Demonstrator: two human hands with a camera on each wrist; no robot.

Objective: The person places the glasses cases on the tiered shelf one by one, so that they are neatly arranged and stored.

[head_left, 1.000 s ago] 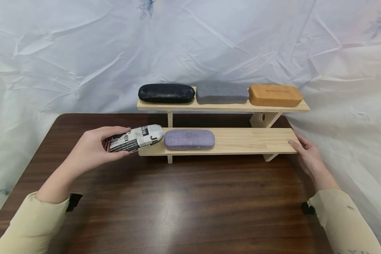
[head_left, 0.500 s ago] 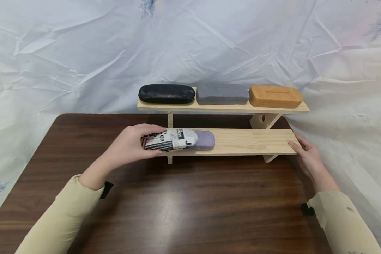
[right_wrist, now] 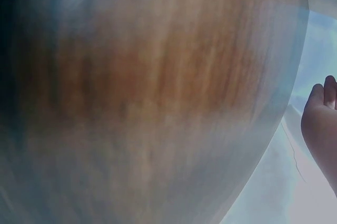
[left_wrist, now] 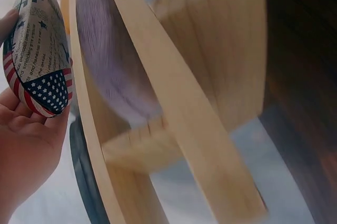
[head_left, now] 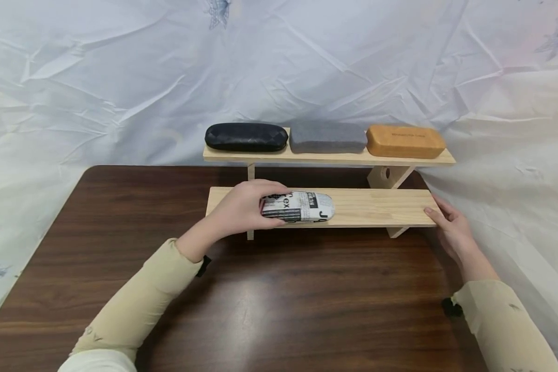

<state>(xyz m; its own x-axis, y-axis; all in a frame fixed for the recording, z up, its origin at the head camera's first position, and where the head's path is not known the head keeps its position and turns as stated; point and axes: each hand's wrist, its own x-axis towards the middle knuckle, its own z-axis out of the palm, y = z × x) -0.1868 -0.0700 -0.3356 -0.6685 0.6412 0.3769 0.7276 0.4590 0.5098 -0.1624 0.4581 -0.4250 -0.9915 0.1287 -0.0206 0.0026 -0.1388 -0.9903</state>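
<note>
My left hand point(head_left: 243, 211) grips a glasses case point(head_left: 304, 207) with newspaper print, thumb along its near side and fingers along the far side. It is held over the lower board of a two-tier wooden shelf point(head_left: 382, 206). Stars and red stripes cover the case's near end in the left wrist view. There, a purple glasses case point(left_wrist: 108, 45) lies on the lower board, apart from the held one; the head view hides it behind the held case. My right hand point(head_left: 456, 230) holds the lower board's right end, thumb on top.
On the upper board stand a black glasses case point(head_left: 246, 137), a grey one point(head_left: 327, 137) and an orange-brown one point(head_left: 405, 141), side by side. The shelf stands on a dark brown table point(head_left: 307, 299). A pale crumpled sheet point(head_left: 279, 67) hangs behind it.
My left hand has carried the printed glasses case rightward, from the lower board's left end to above the purple case and past its right end. My right hand has stayed at the board's end.
</note>
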